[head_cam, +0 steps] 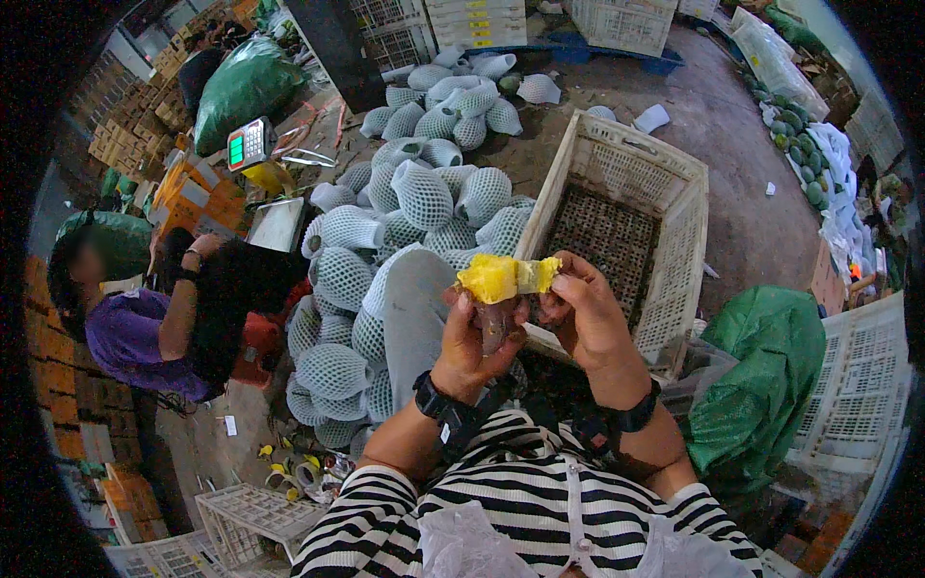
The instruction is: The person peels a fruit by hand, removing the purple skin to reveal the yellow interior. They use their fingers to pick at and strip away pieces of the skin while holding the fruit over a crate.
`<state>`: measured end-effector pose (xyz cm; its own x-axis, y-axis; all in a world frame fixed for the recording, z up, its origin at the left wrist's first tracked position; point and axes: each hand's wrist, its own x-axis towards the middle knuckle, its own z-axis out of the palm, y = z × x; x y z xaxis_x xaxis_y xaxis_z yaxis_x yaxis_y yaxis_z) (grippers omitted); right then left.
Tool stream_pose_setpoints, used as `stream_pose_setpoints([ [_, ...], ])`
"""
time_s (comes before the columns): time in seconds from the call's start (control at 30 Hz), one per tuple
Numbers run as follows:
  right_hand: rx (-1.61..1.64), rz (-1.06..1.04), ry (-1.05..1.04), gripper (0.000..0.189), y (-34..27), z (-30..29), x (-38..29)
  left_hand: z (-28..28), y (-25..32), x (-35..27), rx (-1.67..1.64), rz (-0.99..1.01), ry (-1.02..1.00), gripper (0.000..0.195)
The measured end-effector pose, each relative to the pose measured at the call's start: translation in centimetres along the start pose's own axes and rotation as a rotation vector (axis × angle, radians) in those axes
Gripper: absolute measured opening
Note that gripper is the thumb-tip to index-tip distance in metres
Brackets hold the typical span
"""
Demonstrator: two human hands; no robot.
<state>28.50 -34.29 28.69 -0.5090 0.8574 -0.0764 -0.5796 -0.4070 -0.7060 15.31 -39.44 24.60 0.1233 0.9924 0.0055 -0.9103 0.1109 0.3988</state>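
Note:
My left hand (pixel 473 343) grips a piece of yellow-fleshed food (pixel 488 279) with brownish-purple skin on its lower part, possibly a sweet potato. Between the fingertips of my right hand (pixel 596 318) is the end of a yellow and pale strip (pixel 533 277) that reaches across to the flesh. Whether the strip is peel, and how firmly it is attached, I cannot tell. Both hands are raised above my lap, beside the near end of a plastic crate (pixel 686 217). Dark bands circle both wrists.
Fruits in white foam nets (pixel 426 195) lie heaped ahead and left. A seated person in purple (pixel 144 339) is at left, near a digital scale (pixel 249 144). A green sack (pixel 759 383) stands at right. Bare green fruits (pixel 798 152) lie far right. Another crate (pixel 253 513) sits at lower left.

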Motion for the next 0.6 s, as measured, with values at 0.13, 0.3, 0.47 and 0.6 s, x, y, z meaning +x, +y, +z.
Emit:
stream_pose_setpoints([
  [0.13,-0.019,0.003,-0.001,0.012,-0.1,0.0,0.0,-0.6,-0.2,-0.2,0.026,0.019,-0.034,0.06],
  [0.3,-0.036,-0.047,0.028,0.011,-0.7,-0.1,-0.2,0.4,0.3,0.3,-0.046,0.025,-0.044,0.052],
  [0.47,-0.114,-0.098,-0.002,0.012,-1.0,0.2,-0.5,0.2,-0.1,0.6,0.109,0.018,-0.029,0.059],
  [0.6,-0.089,-0.103,-0.05,0.013,-1.0,0.2,-0.5,1.6,-0.4,1.2,0.32,0.088,0.072,0.055],
])
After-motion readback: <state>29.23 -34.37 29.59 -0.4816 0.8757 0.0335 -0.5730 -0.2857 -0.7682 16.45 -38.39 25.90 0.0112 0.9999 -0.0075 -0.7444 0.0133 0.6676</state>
